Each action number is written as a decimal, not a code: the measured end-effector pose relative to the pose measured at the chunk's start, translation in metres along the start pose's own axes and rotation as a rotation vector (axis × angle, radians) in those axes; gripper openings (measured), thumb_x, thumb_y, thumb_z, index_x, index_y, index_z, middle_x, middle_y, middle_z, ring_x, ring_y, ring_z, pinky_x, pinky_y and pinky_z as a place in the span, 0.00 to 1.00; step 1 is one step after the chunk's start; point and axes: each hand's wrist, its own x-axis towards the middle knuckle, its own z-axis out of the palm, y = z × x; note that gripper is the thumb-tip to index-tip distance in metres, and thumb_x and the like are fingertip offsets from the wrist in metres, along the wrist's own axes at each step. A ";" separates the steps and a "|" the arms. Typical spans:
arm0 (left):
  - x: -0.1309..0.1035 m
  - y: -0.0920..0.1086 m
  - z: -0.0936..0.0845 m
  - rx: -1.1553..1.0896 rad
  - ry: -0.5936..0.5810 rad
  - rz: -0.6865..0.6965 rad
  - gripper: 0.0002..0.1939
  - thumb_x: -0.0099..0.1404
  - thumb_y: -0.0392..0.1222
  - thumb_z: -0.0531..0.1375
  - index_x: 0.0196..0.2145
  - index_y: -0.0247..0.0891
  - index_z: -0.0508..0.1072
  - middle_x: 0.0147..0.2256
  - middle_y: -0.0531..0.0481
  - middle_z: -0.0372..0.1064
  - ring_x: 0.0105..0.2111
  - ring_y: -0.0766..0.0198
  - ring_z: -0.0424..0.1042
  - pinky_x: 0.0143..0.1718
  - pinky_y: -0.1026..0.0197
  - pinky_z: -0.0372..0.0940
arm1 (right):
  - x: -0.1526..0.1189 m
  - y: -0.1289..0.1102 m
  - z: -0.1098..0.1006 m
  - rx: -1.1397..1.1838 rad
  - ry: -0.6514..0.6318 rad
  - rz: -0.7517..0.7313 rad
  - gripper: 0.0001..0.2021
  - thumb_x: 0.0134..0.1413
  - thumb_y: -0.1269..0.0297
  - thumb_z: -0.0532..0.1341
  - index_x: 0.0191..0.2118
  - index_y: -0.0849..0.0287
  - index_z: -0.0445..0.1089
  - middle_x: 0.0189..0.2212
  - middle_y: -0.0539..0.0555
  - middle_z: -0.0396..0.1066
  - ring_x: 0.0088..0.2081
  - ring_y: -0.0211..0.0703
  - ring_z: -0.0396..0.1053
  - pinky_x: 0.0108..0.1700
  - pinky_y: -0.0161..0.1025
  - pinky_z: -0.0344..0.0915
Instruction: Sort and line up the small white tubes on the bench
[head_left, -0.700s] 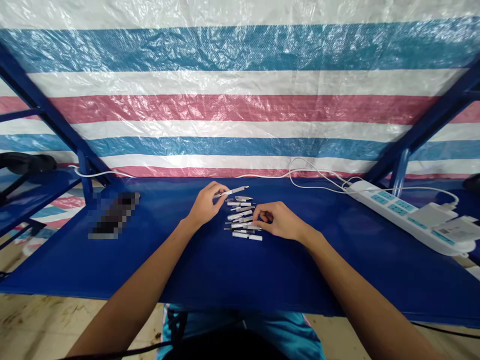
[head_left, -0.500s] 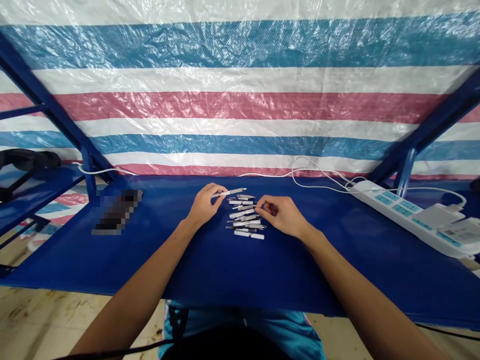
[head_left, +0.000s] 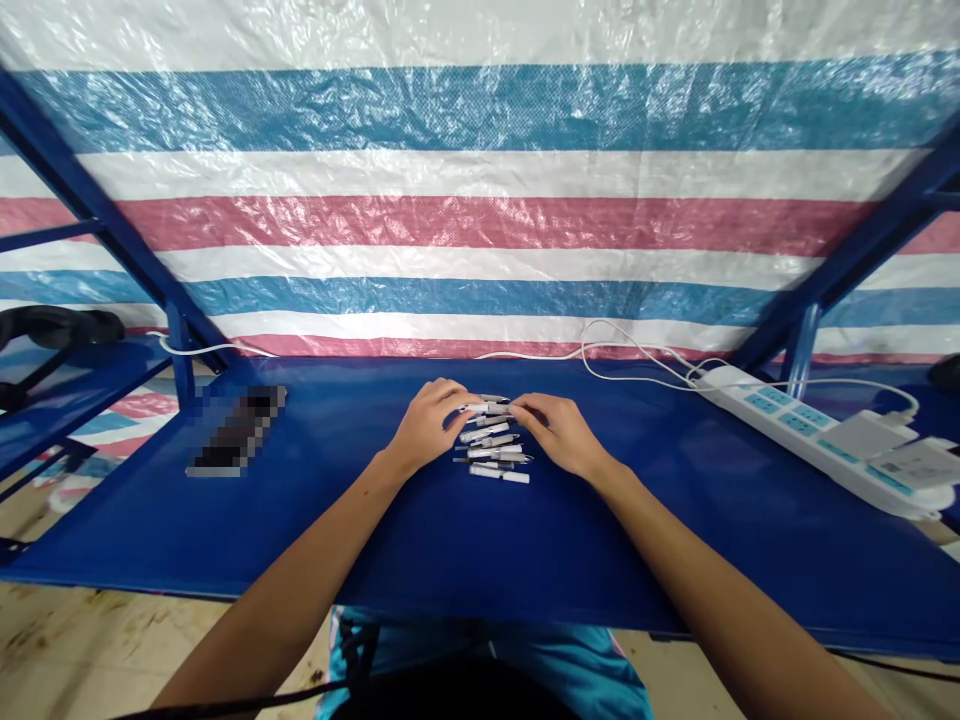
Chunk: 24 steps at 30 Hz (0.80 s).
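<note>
Both hands, left (head_left: 429, 425) and right (head_left: 559, 432), pinch one pen (head_left: 487, 408) over the pile (head_left: 493, 452), probably capping; next needs straight axial push.

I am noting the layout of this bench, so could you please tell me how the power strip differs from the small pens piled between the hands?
The power strip is one long block lying at the right, untouched; the pens are many short pieces heaped at the middle, with the left hand and right hand on them. The strip has white cables plugged in; the pens have none. Both are whitish and lie on the blue table.
</note>
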 end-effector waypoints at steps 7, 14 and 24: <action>-0.001 -0.003 0.004 -0.007 0.062 0.071 0.13 0.78 0.44 0.54 0.44 0.38 0.77 0.36 0.45 0.77 0.37 0.58 0.75 0.41 0.57 0.68 | 0.001 0.004 0.003 -0.005 0.001 0.016 0.20 0.68 0.50 0.54 0.32 0.57 0.75 0.23 0.52 0.73 0.26 0.42 0.68 0.33 0.36 0.60; -0.002 -0.005 0.004 -0.026 0.048 0.015 0.10 0.76 0.42 0.56 0.43 0.39 0.77 0.35 0.47 0.78 0.35 0.59 0.75 0.41 0.57 0.71 | 0.003 0.010 0.006 -0.002 0.066 0.045 0.15 0.64 0.54 0.58 0.37 0.57 0.78 0.22 0.51 0.73 0.24 0.42 0.66 0.32 0.37 0.62; 0.000 0.000 0.007 -0.018 0.062 -0.001 0.10 0.76 0.41 0.56 0.42 0.39 0.78 0.34 0.47 0.77 0.36 0.59 0.75 0.42 0.57 0.72 | 0.004 0.005 0.006 0.044 0.042 0.044 0.23 0.66 0.45 0.54 0.32 0.57 0.75 0.22 0.52 0.72 0.24 0.41 0.66 0.30 0.37 0.61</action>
